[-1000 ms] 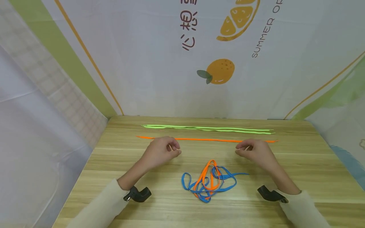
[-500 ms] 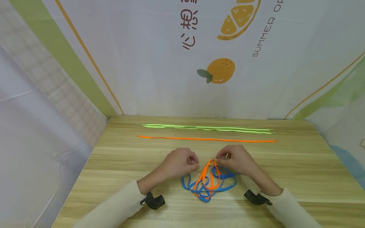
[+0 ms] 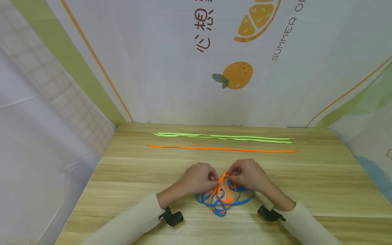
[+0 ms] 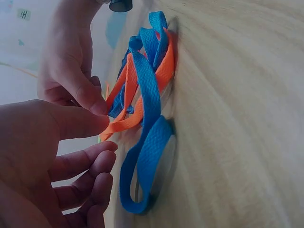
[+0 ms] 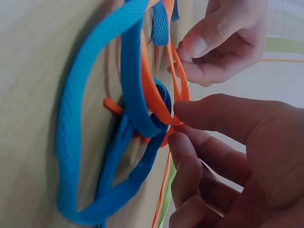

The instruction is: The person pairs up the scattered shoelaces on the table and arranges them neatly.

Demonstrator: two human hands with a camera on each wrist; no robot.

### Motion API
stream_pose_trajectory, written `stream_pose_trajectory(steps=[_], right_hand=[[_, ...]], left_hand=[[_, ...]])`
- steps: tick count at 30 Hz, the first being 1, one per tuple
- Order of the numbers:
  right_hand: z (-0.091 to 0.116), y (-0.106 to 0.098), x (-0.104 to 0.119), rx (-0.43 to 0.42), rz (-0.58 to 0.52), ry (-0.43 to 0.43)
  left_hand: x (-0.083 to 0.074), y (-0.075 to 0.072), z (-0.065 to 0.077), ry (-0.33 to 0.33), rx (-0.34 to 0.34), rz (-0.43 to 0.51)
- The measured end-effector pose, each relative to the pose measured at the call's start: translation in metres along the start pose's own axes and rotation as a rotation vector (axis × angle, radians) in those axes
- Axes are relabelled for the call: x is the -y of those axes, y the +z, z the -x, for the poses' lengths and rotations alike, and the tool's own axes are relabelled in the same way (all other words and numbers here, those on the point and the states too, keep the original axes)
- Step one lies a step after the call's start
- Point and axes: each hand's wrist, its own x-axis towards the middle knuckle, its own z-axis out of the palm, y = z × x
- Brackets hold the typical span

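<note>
A loose tangle of flat shoelaces lies near the middle of the table, with a blue lace (image 5: 70, 142) looped through an orange lace (image 4: 165, 69). My right hand (image 3: 249, 175) pinches the top of the orange loop between thumb and index finger. On the other side, my left hand (image 3: 199, 178) reaches the loop's left edge. Its thumb (image 4: 95, 121) touches the orange lace, while a gap shows between that thumb and the curved index finger. Blue loops spread below both hands toward the front.
Behind the tangle, a straight orange shoelace (image 3: 196, 148) runs across the wooden table (image 3: 122, 204). Farther back lie lime-green shoelaces (image 3: 180, 135), side by side. A printed white cloth (image 3: 171, 68) hangs along the table's back edge.
Both hands have come inward and toward the front, from beside the straight orange lace to the tangle. The right fingers have taken hold of the orange loop's top.
</note>
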Motion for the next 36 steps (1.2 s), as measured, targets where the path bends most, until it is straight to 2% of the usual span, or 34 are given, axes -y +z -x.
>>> stream_pose_trajectory(steps=[5,17,28,36], right_hand=[[0.0,0.0,0.0,-0.004,0.013,-0.012],[0.0,-0.01,0.007,0.002,-0.06,-0.002],[0.0,-0.023,0.014,-0.036,-0.062,-0.024],[-0.001,-0.028,0.015,-0.037,-0.077,0.007]], left_hand=[[0.0,0.002,-0.001,-0.002,-0.007,0.006],[-0.01,0.001,0.003,0.004,-0.013,0.053],[-0.015,-0.005,0.016,0.049,-0.017,0.146],[-0.027,-0.01,0.028,0.043,0.031,0.285]])
